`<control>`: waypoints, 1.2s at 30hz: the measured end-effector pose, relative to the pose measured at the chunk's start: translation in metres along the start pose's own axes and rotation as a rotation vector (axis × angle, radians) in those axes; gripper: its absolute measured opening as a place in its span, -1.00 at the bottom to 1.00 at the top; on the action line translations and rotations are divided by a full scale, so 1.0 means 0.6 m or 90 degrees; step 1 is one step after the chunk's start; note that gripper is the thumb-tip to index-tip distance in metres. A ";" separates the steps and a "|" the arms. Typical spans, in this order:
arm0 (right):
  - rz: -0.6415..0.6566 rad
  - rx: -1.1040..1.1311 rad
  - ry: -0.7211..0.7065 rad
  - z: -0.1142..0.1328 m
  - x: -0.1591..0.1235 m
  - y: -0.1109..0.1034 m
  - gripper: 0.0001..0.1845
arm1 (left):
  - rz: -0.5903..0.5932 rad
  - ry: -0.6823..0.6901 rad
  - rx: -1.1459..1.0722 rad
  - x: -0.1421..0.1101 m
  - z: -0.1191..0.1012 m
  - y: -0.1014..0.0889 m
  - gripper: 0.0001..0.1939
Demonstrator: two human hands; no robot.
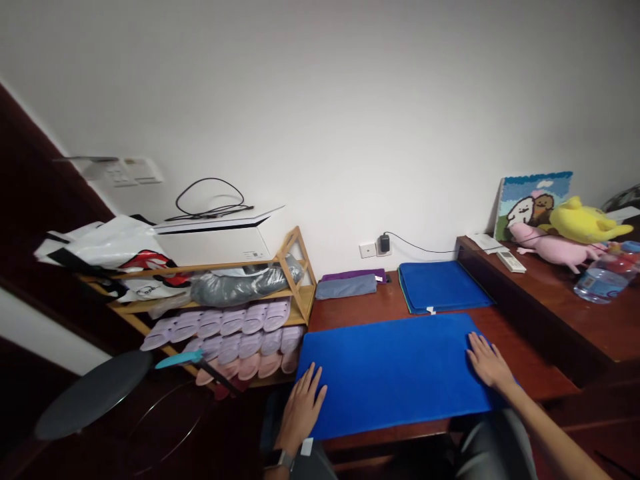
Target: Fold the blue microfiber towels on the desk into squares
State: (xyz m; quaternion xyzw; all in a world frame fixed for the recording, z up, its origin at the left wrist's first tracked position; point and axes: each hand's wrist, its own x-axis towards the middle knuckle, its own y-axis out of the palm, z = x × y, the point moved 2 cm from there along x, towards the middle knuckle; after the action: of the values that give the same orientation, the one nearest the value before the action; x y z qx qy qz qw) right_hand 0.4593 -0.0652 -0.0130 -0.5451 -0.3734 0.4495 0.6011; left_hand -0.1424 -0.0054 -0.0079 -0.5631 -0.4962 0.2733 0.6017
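Touching blue cloth (395,373), left fingers (308,380) and right fingers (479,345) spread slightly.

A plain, bright blue cloth (395,373) lies spread out on the desk (357,311), flat and smooth across its middle. It forms a wide rectangle, its long sides running left to right and its far edge nearly straight. The left side reaches the desk's left end, and a strip of wood shows along the near edge. A small white tag (307,447) shows at its near left corner. Whether it is folded is hard to tell.
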 end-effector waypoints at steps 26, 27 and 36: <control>0.018 0.041 0.004 -0.146 -0.049 0.029 -0.20 | 0.038 0.026 0.035 0.018 0.021 0.025 -0.36; 0.027 0.041 0.002 -0.167 -0.048 0.031 -0.19 | 0.042 0.021 0.029 0.017 0.023 0.025 -0.37; -0.106 0.133 -0.190 0.146 0.039 -0.051 -0.27 | -0.017 0.036 -0.006 0.128 0.028 0.011 -0.43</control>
State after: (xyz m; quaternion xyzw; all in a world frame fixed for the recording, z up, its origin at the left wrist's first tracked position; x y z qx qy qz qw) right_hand 0.3884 -0.0147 0.0275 -0.3746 -0.4533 0.5105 0.6274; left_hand -0.1284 0.0710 0.0058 -0.5671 -0.4877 0.2466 0.6162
